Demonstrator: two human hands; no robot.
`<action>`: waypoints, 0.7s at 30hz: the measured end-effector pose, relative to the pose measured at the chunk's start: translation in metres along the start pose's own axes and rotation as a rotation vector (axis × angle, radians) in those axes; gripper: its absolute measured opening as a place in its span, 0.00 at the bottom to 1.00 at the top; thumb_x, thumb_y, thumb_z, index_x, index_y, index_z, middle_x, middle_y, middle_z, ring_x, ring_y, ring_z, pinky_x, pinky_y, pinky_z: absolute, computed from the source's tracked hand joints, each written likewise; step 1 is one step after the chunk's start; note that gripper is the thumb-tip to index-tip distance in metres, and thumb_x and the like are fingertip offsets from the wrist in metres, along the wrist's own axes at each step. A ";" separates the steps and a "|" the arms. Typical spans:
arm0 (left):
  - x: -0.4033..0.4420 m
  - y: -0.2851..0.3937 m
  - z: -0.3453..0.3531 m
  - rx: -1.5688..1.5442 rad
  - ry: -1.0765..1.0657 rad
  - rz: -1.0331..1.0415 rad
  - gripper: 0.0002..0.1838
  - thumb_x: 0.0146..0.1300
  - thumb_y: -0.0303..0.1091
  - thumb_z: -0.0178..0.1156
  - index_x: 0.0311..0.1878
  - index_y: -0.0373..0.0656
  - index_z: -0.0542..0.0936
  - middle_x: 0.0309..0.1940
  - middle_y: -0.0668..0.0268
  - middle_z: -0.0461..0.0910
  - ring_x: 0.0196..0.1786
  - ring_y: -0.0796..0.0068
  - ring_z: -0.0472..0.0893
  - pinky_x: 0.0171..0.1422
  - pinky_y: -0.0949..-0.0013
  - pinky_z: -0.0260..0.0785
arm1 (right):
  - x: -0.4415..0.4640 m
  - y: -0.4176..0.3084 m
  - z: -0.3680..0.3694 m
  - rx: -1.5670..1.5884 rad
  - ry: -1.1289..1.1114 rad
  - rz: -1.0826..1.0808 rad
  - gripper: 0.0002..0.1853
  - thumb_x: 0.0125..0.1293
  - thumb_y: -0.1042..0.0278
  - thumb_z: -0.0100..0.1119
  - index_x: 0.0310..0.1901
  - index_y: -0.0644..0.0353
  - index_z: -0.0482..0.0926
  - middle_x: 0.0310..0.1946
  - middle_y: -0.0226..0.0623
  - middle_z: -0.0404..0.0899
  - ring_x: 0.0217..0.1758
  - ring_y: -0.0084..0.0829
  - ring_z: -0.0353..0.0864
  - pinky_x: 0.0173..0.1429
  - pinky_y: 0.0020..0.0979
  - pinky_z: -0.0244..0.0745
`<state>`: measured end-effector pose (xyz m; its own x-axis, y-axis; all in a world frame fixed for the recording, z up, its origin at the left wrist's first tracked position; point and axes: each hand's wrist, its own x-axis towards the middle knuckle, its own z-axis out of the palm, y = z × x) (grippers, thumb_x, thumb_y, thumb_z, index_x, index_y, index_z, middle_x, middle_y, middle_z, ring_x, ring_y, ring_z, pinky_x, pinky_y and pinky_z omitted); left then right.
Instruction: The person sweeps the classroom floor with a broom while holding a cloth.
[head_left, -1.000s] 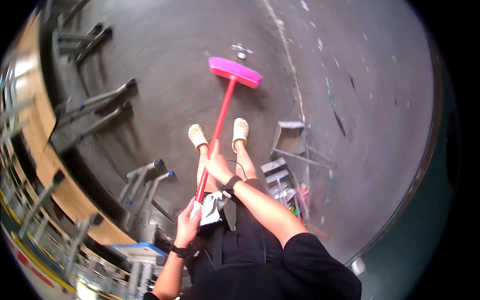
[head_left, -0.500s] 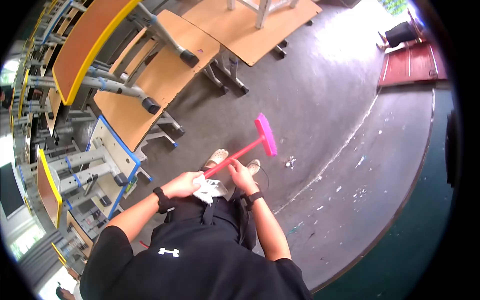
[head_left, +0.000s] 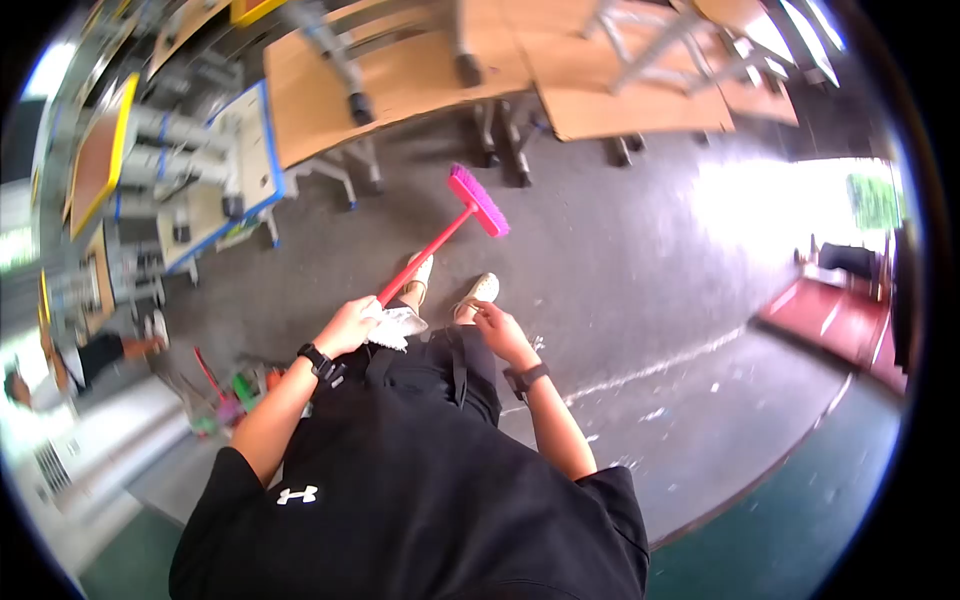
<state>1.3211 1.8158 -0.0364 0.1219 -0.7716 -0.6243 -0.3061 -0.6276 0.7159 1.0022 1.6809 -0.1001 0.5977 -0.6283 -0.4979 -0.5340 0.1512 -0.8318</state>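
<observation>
Bare floor (head_left: 620, 230) stretched from the near edge of the desks (head_left: 415, 85) towards the red door (head_left: 825, 318). The broom (head_left: 440, 241) had its head short of that edge. The left hand (head_left: 348, 328) was clamped round its handle; the right hand (head_left: 503, 335), closer to it half a second earlier, was now well apart, fingers bent, whether touching I couldn't tell.

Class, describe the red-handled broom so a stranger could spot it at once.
Find the light-brown wooden desks, then the grey concrete-like floor before them. A red-handled broom slants from the bare left hand; its bright pink head distinguishes it from the cream clogs nearby.
</observation>
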 end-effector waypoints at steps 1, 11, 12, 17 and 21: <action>-0.016 0.014 -0.002 -0.078 0.022 -0.102 0.15 0.64 0.27 0.57 0.53 0.32 0.78 0.35 0.60 0.83 0.39 0.73 0.81 0.45 0.67 0.73 | -0.002 0.005 -0.005 -0.043 -0.014 -0.010 0.18 0.73 0.61 0.54 0.59 0.60 0.78 0.42 0.53 0.86 0.48 0.53 0.86 0.53 0.44 0.79; -0.146 -0.077 0.001 -0.385 0.452 -0.162 0.16 0.62 0.26 0.59 0.52 0.32 0.79 0.31 0.67 0.80 0.32 0.78 0.78 0.38 0.71 0.70 | 0.056 -0.050 0.040 -0.537 -0.349 -0.210 0.19 0.73 0.60 0.54 0.61 0.58 0.77 0.43 0.49 0.87 0.50 0.50 0.86 0.54 0.42 0.79; -0.162 -0.087 -0.001 -0.403 0.474 -0.188 0.18 0.61 0.26 0.59 0.55 0.31 0.79 0.33 0.65 0.82 0.35 0.76 0.80 0.42 0.70 0.72 | 0.062 -0.064 0.056 -0.569 -0.374 -0.225 0.19 0.73 0.60 0.54 0.61 0.58 0.77 0.43 0.49 0.87 0.50 0.50 0.86 0.54 0.43 0.79; -0.201 -0.164 -0.013 -0.546 0.679 -0.251 0.24 0.59 0.29 0.59 0.60 0.32 0.80 0.38 0.53 0.86 0.39 0.65 0.84 0.45 0.65 0.75 | 0.096 -0.134 0.171 -0.690 -0.477 -0.293 0.19 0.73 0.59 0.53 0.61 0.56 0.77 0.44 0.50 0.86 0.51 0.53 0.84 0.55 0.45 0.78; -0.232 -0.234 -0.040 -0.608 0.791 -0.289 0.23 0.59 0.31 0.57 0.58 0.30 0.80 0.40 0.46 0.86 0.41 0.54 0.86 0.50 0.62 0.75 | 0.096 -0.159 0.279 -0.795 -0.579 -0.497 0.20 0.74 0.59 0.53 0.62 0.56 0.77 0.47 0.51 0.85 0.52 0.52 0.84 0.56 0.45 0.78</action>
<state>1.4021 2.1376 -0.0465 0.7667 -0.2931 -0.5712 0.3347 -0.5766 0.7453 1.3114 1.8092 -0.0846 0.9315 0.0014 -0.3637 -0.2642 -0.6846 -0.6794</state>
